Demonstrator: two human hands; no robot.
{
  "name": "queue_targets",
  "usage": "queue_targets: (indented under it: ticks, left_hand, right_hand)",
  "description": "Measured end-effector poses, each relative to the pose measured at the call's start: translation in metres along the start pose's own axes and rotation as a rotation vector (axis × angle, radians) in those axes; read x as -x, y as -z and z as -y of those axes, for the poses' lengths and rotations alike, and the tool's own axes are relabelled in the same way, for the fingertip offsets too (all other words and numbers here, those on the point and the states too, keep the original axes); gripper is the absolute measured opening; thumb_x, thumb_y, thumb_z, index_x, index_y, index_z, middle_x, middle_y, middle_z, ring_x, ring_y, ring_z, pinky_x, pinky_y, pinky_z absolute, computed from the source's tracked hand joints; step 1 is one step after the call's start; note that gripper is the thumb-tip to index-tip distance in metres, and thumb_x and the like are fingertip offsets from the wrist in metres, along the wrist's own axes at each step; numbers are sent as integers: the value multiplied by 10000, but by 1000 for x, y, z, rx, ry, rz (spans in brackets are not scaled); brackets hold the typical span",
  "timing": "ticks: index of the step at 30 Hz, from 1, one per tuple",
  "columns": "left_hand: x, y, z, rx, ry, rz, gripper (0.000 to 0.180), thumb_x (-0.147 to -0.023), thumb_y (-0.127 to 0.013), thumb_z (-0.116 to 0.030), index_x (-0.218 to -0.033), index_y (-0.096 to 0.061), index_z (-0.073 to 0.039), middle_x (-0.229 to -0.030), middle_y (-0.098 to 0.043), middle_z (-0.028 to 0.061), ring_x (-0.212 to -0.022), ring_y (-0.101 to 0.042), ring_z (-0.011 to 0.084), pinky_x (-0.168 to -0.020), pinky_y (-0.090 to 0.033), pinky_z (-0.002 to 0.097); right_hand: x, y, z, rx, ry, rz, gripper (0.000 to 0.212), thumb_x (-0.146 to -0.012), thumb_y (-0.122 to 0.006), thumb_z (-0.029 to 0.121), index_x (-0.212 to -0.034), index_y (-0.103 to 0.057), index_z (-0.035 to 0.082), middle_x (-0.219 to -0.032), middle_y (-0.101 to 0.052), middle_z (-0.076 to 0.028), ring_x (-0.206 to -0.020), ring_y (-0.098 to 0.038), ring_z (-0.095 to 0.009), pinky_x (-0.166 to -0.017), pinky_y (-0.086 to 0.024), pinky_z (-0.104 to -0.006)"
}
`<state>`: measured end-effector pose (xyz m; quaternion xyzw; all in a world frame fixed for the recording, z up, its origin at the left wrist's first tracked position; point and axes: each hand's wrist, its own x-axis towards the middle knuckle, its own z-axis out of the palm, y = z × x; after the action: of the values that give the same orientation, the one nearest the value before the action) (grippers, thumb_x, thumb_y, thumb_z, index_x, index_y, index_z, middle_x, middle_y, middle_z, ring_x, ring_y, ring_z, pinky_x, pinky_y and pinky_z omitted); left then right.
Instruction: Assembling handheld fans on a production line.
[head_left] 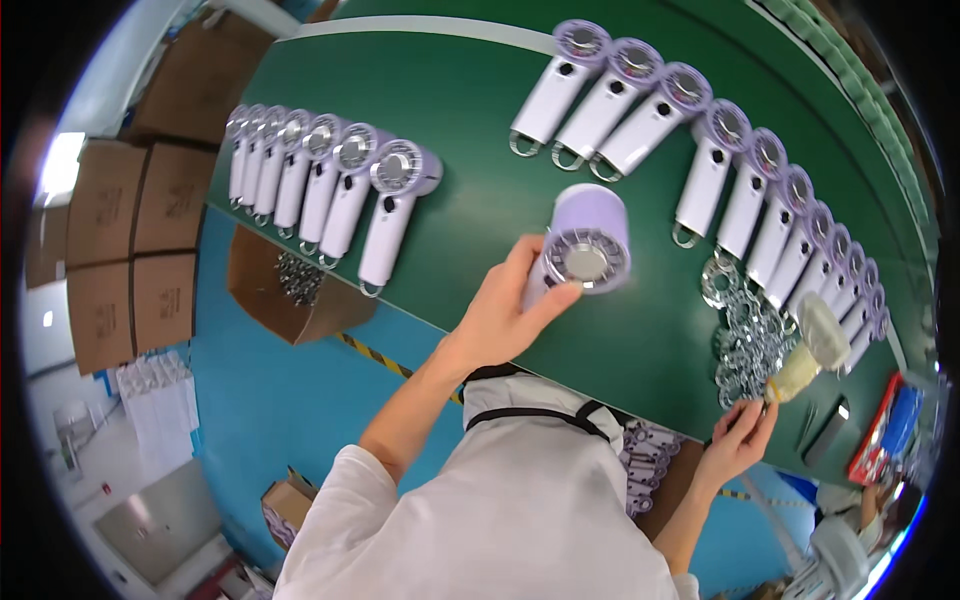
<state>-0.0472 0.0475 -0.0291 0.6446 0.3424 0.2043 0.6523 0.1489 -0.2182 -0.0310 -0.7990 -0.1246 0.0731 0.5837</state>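
My left hand point(503, 312) is closed around a purple-and-white handheld fan point(590, 228), its round silver-centred head tilted up above the green table. At the table's near right edge, my right hand point(738, 440) grips a yellowish tool point(797, 370) with a wide, pale, cup-like end; its exact kind I cannot make out. The tool is beside a pile of shiny metal rings point(750, 345). Similar fans with wire loops on their handles lie in a left row point(385, 235) and a long right row point(705, 190).
A green table point(470, 110) spans the view. On its right are a dark slim object point(828, 432), a red tray point(872, 440) and a blue roll point(903, 418). An open carton point(330, 312) of small metal parts stands below the left edge; stacked cartons point(100, 215) rise beyond.
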Motion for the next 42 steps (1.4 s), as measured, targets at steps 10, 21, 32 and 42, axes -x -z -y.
queue_targets:
  ticks: [10, 21, 32, 42]
  left_hand:
    - [15, 63, 17, -383, -114, -572, 472, -818, -810, -203, -1079, -472, -2, -898, -681, 204, -787, -695, 318, -693, -529, 374]
    - [10, 62, 31, -1184, -285, -722, 422, -801, -799, -219, -1069, -603, 42, -1028, -575, 176, -964, -544, 362, -845, -447, 456]
    - [-58, 65, -20, -995, -510, -558, 432, -953, -669, -217, -1268, -531, 44, -1222, -570, 189, -1115, -540, 315, -982, -421, 413]
    - [-242, 95, -21, -715, 198, -23, 650, -912, -615, -568, -1160, -636, 32, -799, -618, 24, -724, -557, 95, -692, -445, 234]
  right_hand:
    - [0, -13, -4, 36, -11, 13, 270, -1056, -484, 161, -1278, -513, 10, -733, -496, 13, -523, -351, -18, -423, -240, -178]
    - [-4, 8, -5, -9, -21, 18, 274, -1048, -501, 135, -1288, -535, 8, -766, -519, 25, -581, -404, -9, -473, -285, -163]
    - [-32, 97, -53, 723, -47, -470, 324, -954, -656, 205, -1167, -639, -40, -987, -696, -182, -866, -664, -258, -797, -510, -347]
    - [-54, 100, -54, 953, 367, -453, 311, -879, -716, 132, -1162, -638, 26, -1150, -574, -181, -1043, -541, -363, -910, -426, -440]
